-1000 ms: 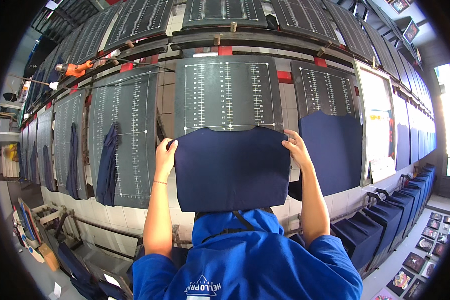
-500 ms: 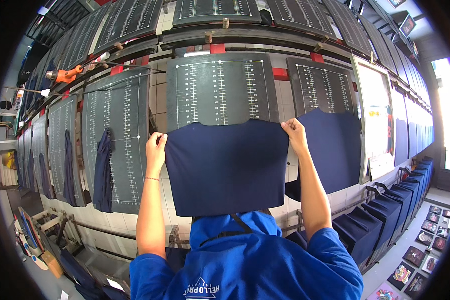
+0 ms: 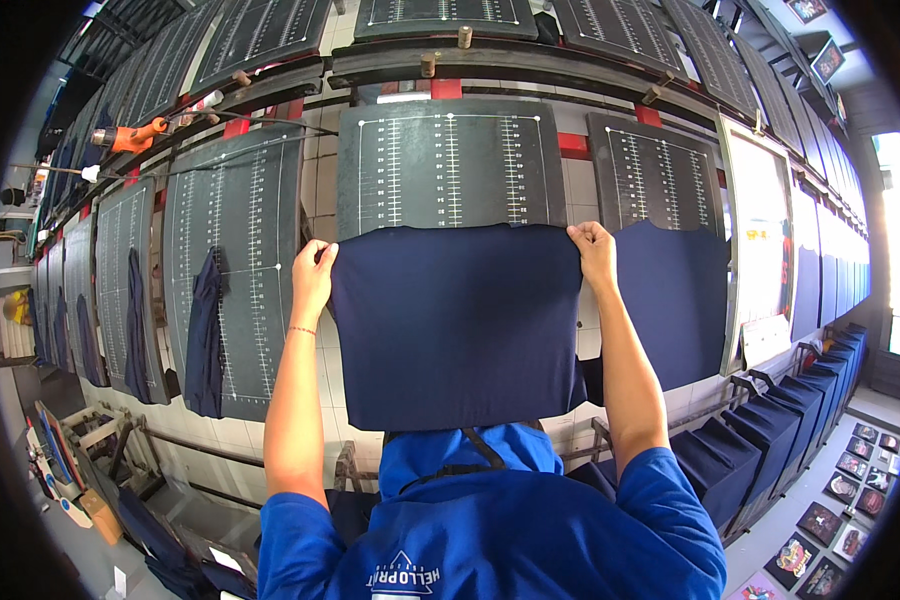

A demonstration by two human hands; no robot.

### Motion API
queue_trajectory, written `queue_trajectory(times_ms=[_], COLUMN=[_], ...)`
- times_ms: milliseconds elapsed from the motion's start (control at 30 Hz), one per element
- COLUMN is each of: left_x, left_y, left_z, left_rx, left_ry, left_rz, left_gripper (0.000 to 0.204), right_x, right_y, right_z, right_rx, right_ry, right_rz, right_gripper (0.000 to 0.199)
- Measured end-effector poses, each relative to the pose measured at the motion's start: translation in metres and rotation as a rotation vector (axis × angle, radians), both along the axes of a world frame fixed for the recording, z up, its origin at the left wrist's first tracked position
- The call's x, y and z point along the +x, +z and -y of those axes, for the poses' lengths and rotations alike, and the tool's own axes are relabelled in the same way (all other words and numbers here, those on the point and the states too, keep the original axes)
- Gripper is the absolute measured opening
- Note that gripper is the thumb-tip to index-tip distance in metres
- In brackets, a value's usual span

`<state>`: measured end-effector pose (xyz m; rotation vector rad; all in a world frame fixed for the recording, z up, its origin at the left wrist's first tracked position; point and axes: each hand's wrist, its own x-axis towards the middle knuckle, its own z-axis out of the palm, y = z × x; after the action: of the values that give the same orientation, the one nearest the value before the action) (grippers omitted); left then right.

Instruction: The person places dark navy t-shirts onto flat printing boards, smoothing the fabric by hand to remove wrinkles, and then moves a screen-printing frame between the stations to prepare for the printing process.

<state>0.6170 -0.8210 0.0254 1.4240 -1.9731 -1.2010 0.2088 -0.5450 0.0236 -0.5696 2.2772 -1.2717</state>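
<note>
Both hands pinch the top corners of the navy fabric panel [image 3: 457,325], left hand [image 3: 313,272] and right hand [image 3: 595,250] closed on it, and versus a second ago the cloth has been drawn further up the ruled dark platen [image 3: 450,165], top edge now flatter and nearer square with the grid, so it looks close to seated. Platen sits tilted in a long row of like boards, neighbour platen [image 3: 232,260] on the left with a navy strip hanging, an orange tool [image 3: 128,135] above; stacked navy pieces [image 3: 770,440] and floor prints far right
</note>
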Motion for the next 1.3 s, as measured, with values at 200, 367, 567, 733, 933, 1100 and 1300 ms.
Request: queue_trajectory(times_ms=[200,367,567,733,933,1100,1300], left_x=[-0.003,0.001,-0.017,-0.079,0.021,0.138,0.166], left_y=[-0.003,-0.009,0.007,0.053,-0.002,-0.018,-0.008], left_z=[0.004,0.006,-0.018,-0.069,-0.089,-0.194,-0.218], left_rx=[-0.011,-0.025,-0.474,-0.736,-0.077,0.548,0.331], left_ry=[0.0,-0.012,0.034,-0.5,-0.039,0.074,0.13], left_rz=[0.005,0.043,0.314,0.357,0.086,-0.177,-0.005], left_gripper=[0.027,0.026,0.031,0.05,0.058,0.045,0.03], right_x=[0.0,0.001,0.025,0.078,0.063,0.16,0.182], right_y=[-0.003,0.0,0.013,0.047,-0.002,-0.037,-0.046], right_z=[0.004,0.005,0.01,0.046,-0.073,-0.238,-0.294], right_rx=[-0.044,0.047,0.15,0.287,0.016,-0.134,-0.322], right_ry=[-0.027,0.005,0.165,0.607,0.117,-0.375,-0.345], right_rz=[0.01,-0.04,-0.625,-0.951,-0.059,0.974,0.939], right_gripper=[0.023,0.023,0.034,0.051,0.06,0.054,0.042])
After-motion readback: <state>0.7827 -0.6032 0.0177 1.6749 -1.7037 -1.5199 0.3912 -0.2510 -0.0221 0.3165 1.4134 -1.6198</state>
